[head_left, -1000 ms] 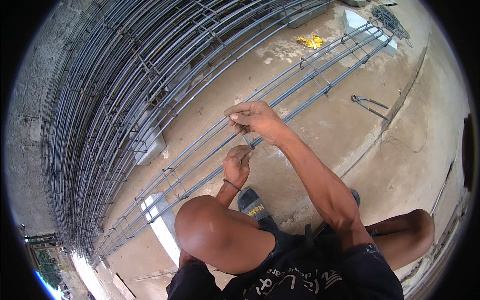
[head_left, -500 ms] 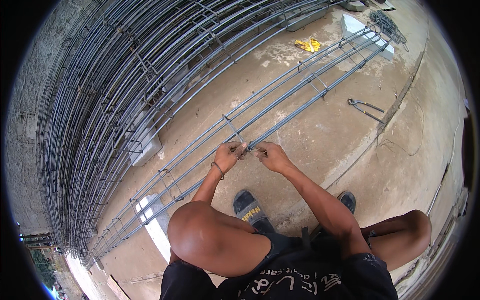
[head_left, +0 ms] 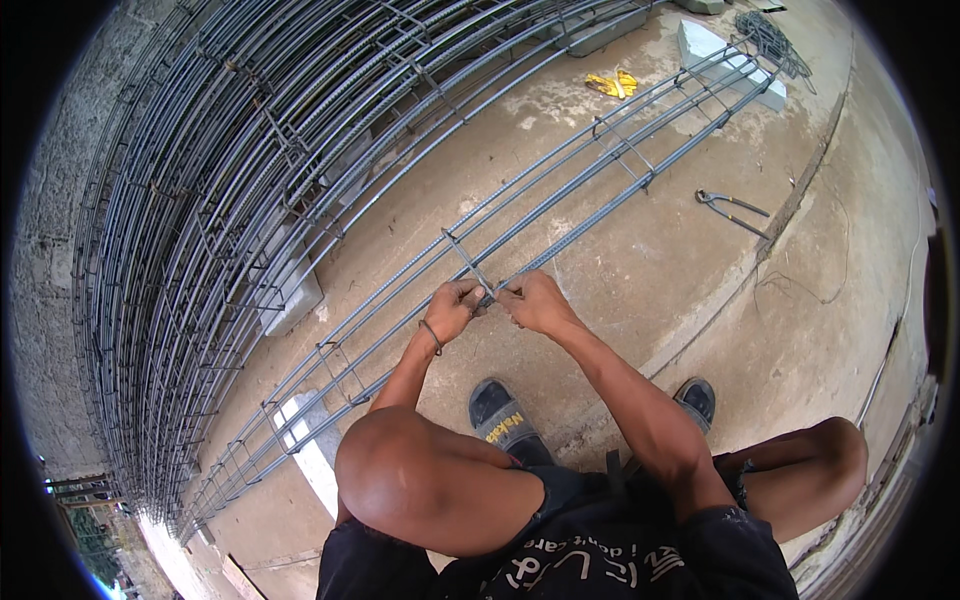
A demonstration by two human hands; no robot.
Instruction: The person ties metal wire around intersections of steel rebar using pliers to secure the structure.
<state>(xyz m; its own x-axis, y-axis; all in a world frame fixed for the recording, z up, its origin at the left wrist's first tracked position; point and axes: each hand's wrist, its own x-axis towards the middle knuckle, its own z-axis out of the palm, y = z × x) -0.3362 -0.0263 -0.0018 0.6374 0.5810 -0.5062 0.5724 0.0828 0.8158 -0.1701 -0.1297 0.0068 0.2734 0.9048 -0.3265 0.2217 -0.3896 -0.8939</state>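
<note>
A long, narrow rebar cage [head_left: 600, 218] runs diagonally in front of me, with square stirrups [head_left: 462, 250] along it. My left hand [head_left: 455, 310] is closed at a stirrup's lower corner, where it meets the near bars. Just right of it, my right hand [head_left: 532, 303] pinches at that same joint. Whatever small thing the fingertips hold there is too small to make out. Pincers [head_left: 732, 212] with dark handles lie on the concrete floor to the right of the cage.
Stacked rebar cages [head_left: 170, 260] fill the left, along a rough wall [head_left: 55, 200]. White blocks [head_left: 705, 50] sit under the cage's far end and near end. Yellow gloves [head_left: 610, 85] and a wire coil [head_left: 760, 35] lie beyond. My knees and sandalled feet are below.
My right hand has come down from the upper bar to the lower joint beside my left hand. Both hands then shifted slightly, staying at that joint.
</note>
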